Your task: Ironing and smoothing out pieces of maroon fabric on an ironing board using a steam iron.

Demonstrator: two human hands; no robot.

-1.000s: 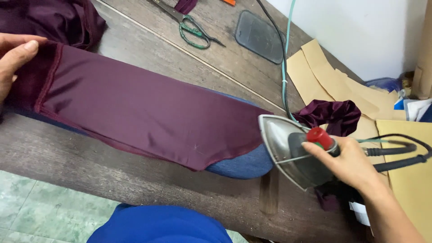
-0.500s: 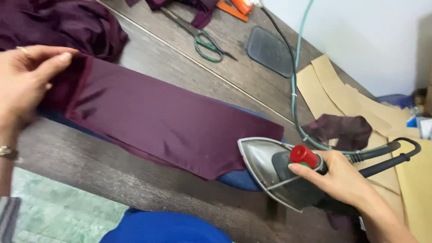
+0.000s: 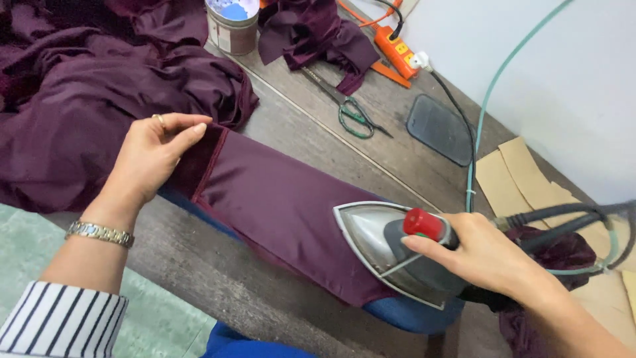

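Observation:
My right hand [image 3: 487,255] grips the dark handle of a silver steam iron [image 3: 387,245] with a red knob, its soleplate resting on a strip of maroon fabric [image 3: 278,205]. The strip lies stretched over a narrow blue padded board [image 3: 411,315] on the wooden table [image 3: 199,278]. At the strip's left end my left hand [image 3: 149,156] pinches the fabric edge and holds it taut. A ring and a metal bracelet show on that hand.
A heap of maroon cloth [image 3: 79,93] fills the far left. Green-handled scissors [image 3: 351,116], a grey mat [image 3: 440,129], a tin can [image 3: 232,23], an orange power strip [image 3: 397,50], tan paper pieces [image 3: 523,182] and the iron's green cord [image 3: 477,146] lie behind.
The iron has slid leftward from the strip's right end onto the maroon fabric. My left hand keeps its pinch on the left edge while the view shifted left.

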